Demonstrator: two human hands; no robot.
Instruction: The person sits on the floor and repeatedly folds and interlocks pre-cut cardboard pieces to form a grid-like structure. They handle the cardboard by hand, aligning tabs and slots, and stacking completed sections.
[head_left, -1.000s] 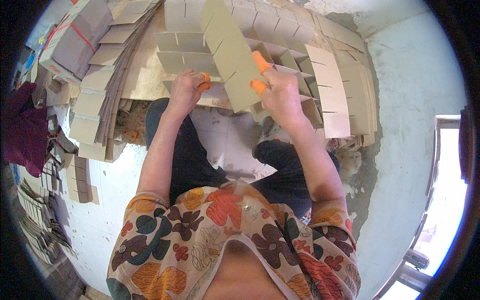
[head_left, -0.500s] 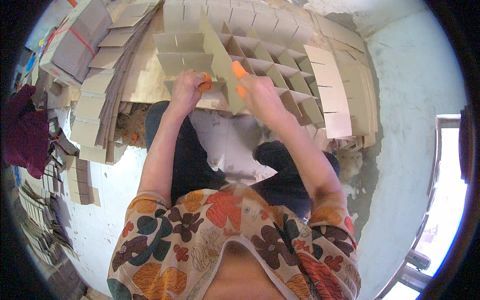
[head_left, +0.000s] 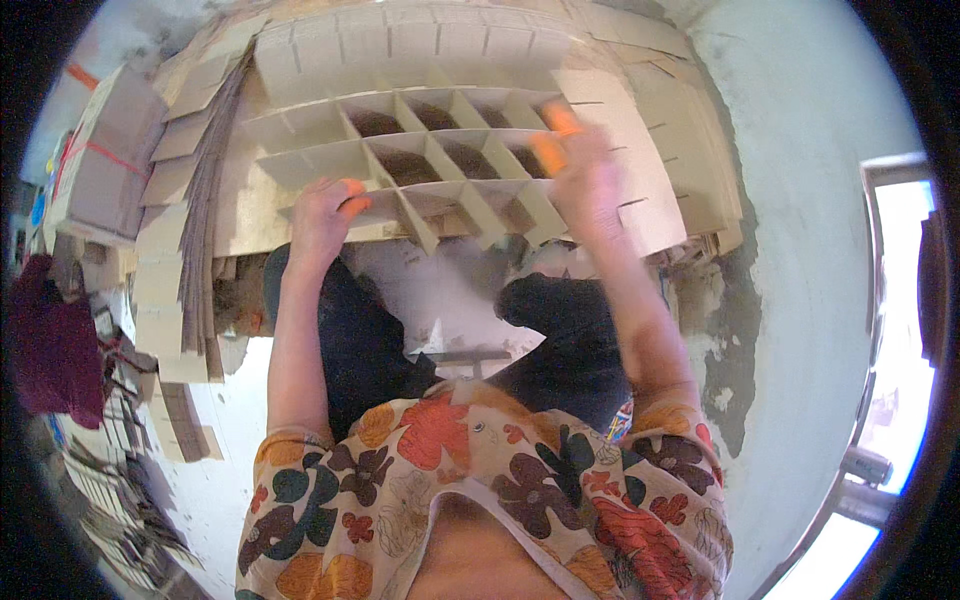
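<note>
On the board in front of me lies a cardboard divider grid (head_left: 455, 187), its slotted strips crossing into open cells. My left hand (head_left: 325, 215), with orange covers on thumb and finger, is closed on the left end of the grid's near strip. At the grid's right end is my right hand (head_left: 588, 175), smeared by motion. Its two orange-covered fingertips stand a little apart, close to the strip ends; whether they grip anything cannot be made out. Just right of it lies a slotted cardboard sheet (head_left: 640, 170).
Beyond the grid stands a row of slotted cardboard strips (head_left: 410, 48). Overlapping cardboard pieces (head_left: 165, 240) hang along the left, beside a carton with red strapping (head_left: 105, 165). A dark red cloth (head_left: 60, 350) is far left. A pale wall (head_left: 800, 250) rises on the right.
The grid has turned and lies squarer to me, lower on the left. My hands have moved apart, the left leftward and down, the right rightward off the tilted cross strip.
</note>
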